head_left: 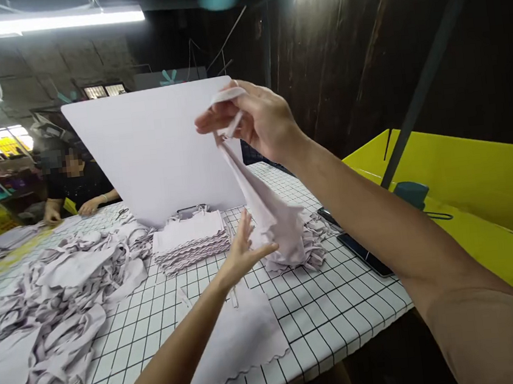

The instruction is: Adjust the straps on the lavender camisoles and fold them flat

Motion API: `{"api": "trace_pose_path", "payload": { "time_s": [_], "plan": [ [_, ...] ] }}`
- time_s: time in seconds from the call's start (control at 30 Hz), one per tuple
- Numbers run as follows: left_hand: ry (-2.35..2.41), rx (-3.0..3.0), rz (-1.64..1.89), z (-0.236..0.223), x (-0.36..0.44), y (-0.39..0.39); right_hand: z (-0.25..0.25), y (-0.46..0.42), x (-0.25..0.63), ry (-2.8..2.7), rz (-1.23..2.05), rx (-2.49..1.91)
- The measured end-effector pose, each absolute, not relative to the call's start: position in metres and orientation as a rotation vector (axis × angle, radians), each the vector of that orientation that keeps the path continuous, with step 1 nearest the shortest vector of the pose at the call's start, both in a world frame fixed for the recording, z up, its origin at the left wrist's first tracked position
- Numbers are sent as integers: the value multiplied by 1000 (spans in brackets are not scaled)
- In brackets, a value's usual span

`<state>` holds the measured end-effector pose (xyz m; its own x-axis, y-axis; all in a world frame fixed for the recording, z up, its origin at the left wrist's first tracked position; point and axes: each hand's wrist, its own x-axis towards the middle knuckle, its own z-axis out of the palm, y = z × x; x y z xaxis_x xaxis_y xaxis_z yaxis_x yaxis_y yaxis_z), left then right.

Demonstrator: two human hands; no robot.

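Two hands [269, 117] — one spread, one holding one cloth [273, 214]

Flat cloth [244, 338] partly behind left forearm [177, 347]

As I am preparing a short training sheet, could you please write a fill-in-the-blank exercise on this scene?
1. The right hand holds the cloth at a ____ level than the left hand.
2. In the picture, the big heap lies to the ____ of the neat stack.
3. The colour of the board behind the stack is ____.
4. The table has a grid of ____-coloured lines.

Missing words: higher; left; white; black.
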<state>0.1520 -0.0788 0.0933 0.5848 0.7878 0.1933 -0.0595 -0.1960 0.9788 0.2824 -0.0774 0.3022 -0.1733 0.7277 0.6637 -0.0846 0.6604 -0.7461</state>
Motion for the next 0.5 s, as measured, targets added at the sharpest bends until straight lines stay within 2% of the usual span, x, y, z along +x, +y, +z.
{"api": "trace_pose_path", "payload": {
  "time_s": [0.13, 0.33, 0.4, 0.5],
  "plan": [
    [551, 1215, 930, 103, 156, -110, 296, -57, 261, -1555, 861, -556],
    [559, 841, 1069, 115, 103, -124, 243, -29, 281, -1504, 937, -724],
    [565, 753, 1129, 117, 84, -120, 220, -28, 283, -1563, 813, -962],
    [627, 655, 1257, 120, 65, -115, 182, -44, 265, -1653, 434, -1144]
  ]
}}
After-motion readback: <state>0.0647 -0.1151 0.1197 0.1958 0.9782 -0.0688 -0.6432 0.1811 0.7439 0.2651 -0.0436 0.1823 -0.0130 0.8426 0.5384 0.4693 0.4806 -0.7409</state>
